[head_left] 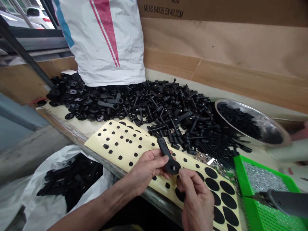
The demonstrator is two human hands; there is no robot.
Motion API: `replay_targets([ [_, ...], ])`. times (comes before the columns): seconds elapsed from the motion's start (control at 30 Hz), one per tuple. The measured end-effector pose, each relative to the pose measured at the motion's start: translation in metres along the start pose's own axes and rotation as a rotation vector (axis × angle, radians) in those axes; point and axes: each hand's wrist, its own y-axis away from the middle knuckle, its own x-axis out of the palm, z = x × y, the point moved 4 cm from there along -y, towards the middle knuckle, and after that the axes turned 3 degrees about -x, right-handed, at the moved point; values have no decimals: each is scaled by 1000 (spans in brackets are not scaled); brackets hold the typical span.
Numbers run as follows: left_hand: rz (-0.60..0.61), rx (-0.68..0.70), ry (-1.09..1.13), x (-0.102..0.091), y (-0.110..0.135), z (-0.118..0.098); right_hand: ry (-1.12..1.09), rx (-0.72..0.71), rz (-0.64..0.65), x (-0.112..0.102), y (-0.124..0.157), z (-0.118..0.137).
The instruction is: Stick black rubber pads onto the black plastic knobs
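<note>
Left hand (pixel 146 170) is clenched round the arm of a black plastic clamping lever (pixel 165 150), and the right hand (pixel 194 199) has its fingertips (pixel 182 175) pinching the lever's hub, so it's held up between both. Under the fingers sits a sheet of round black stickers (pixel 125 144), a heap of black lever parts (pixel 154 109) lies beyond them, and a green tray (pixel 239 173) of small silver bits sits off to their right.

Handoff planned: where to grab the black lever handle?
Grip the lever handle by its narrow arm, near the free end, coming from above on the far side. That end sticks up clear of the left hand and right hand, while the wide hub sits among their fingers.
</note>
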Motion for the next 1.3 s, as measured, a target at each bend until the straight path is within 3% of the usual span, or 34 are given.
replay_targets([
  [0.67, 8, 7, 22, -4, -1, 2, -9, 24, 14, 2, 0, -2],
  [1.3, 3, -3, 16, -1, -1, 0, 111, -73, -58, -1, -2, -1],
])
